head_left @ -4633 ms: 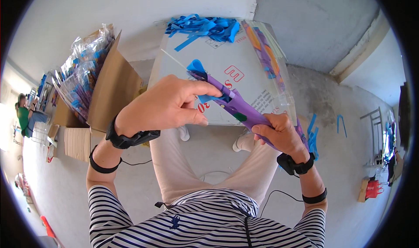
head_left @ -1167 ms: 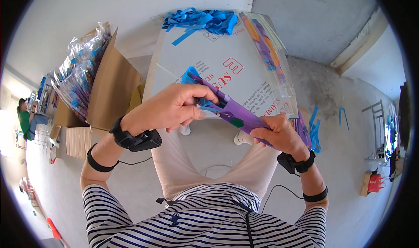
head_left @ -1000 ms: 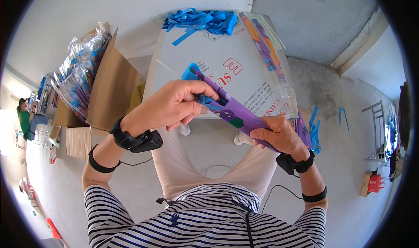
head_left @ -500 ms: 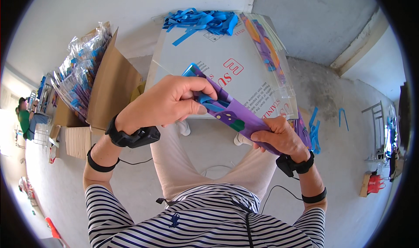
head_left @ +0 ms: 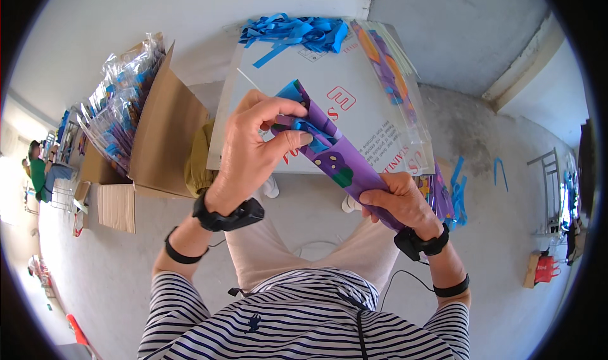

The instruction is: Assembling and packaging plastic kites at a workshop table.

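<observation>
A long, flat bundle of folded purple printed fabric (head_left: 356,167) with green and dark blue patches hangs tilted in front of me, over the near part of the table. My right hand (head_left: 405,201) is closed round its lower end, thumb on top. At the upper end, the fingers and thumb of my left hand (head_left: 253,141) pinch its edge and a blue ribbon (head_left: 306,130) tucked between the layers. Part of the ribbon is hidden by the fabric and fingers. A thin white stick (head_left: 248,79) shows just beyond my left hand.
A tangle of blue ribbons (head_left: 297,32) lies at the far edge of the white-covered table (head_left: 266,84). Clear-bagged colourful pieces (head_left: 389,71) lie along its right side. An open cardboard box (head_left: 152,128) of similar packets stands left. Ribbons (head_left: 458,192) hang beside the table's right corner.
My left hand has shifted slightly right, its forearm swinging inward, and the bundle's upper end has moved a little to the right. My right hand keeps its hold.
</observation>
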### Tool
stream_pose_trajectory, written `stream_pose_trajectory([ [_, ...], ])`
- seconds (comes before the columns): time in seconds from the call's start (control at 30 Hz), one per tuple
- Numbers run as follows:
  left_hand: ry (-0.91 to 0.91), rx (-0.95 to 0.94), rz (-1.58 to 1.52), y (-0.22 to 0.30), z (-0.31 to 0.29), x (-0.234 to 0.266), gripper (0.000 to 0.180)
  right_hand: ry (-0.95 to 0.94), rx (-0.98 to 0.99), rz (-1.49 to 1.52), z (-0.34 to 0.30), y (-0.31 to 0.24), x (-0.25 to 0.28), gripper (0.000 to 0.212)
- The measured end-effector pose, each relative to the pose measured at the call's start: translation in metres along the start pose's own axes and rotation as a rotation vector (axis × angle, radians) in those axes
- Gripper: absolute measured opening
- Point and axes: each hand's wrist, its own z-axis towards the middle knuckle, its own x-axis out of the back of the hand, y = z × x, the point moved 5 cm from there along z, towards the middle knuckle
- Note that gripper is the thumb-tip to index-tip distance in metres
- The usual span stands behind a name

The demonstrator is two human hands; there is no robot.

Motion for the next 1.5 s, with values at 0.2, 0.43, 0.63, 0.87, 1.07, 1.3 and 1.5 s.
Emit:
stream_pose_trajectory([
  [0.2,0.331,0.133,-0.407,-0.025,-0.017,-0.020,0.068,-0.051,-0.027,0.159,0.001,0.004,-0.005,0.016],
  [0.43,0.049,0.371,-1.103,-0.029,-0.031,-0.068,0.070,-0.017,-0.126,0.319,-0.003,0.007,-0.010,0.015],
  [0.63,0.017,0.495,-1.383,-0.014,-0.031,-0.099,0.056,-0.033,-0.155,0.340,-0.001,0.021,-0.018,0.019],
  [0.87,0.103,0.598,-1.430,-0.024,-0.033,-0.113,0.032,-0.072,-0.169,0.321,-0.003,0.025,-0.014,0.016],
  [1.07,0.139,0.635,-1.436,-0.028,-0.039,-0.123,0.029,-0.120,-0.162,0.295,-0.004,0.033,-0.010,0.019],
  [1.3,0.098,0.643,-1.410,-0.029,-0.037,-0.121,0.048,-0.078,-0.212,0.274,-0.004,0.034,-0.008,0.019],
  [1.5,-0.102,0.508,-1.341,-0.028,-0.041,-0.119,0.077,-0.024,-0.171,0.319,-0.004,0.031,-0.004,0.021],
])
